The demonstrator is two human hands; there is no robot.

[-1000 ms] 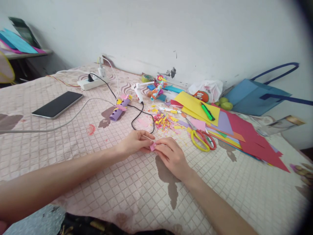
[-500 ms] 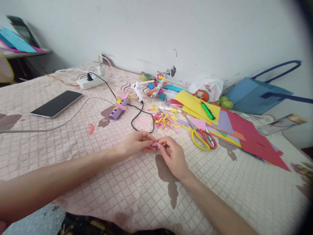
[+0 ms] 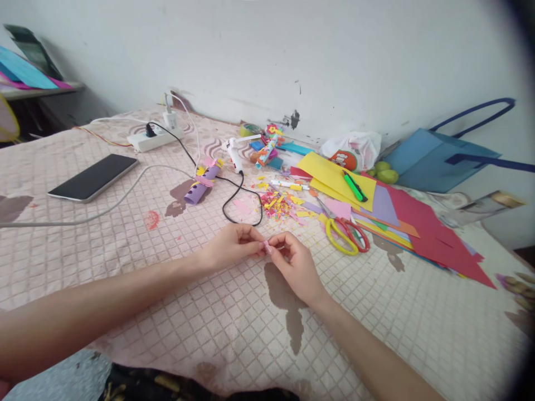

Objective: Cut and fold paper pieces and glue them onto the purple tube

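Quilted bedcover (image 3: 125, 250): left hand (image 3: 232, 245), right hand (image 3: 295, 264) pinching pink paper scrap (image 3: 266, 246).

This looks like a room in a home, used as a craft corner. A quilted bedspread (image 3: 125, 234) serves as the work surface against a scuffed white wall (image 3: 292, 55), strewn with coloured paper sheets (image 3: 418, 223), scissors (image 3: 345, 234), a glue gun (image 3: 234, 155), a phone (image 3: 94, 177) and a power strip (image 3: 152, 139).

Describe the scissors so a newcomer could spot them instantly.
Start at the fan of coloured paper sheets right of centre on the pink quilted bedspread. At its near-left edge lie the plastic-handled scissors, right of the right hand. One loop yellow, one red: nothing nearby matches.
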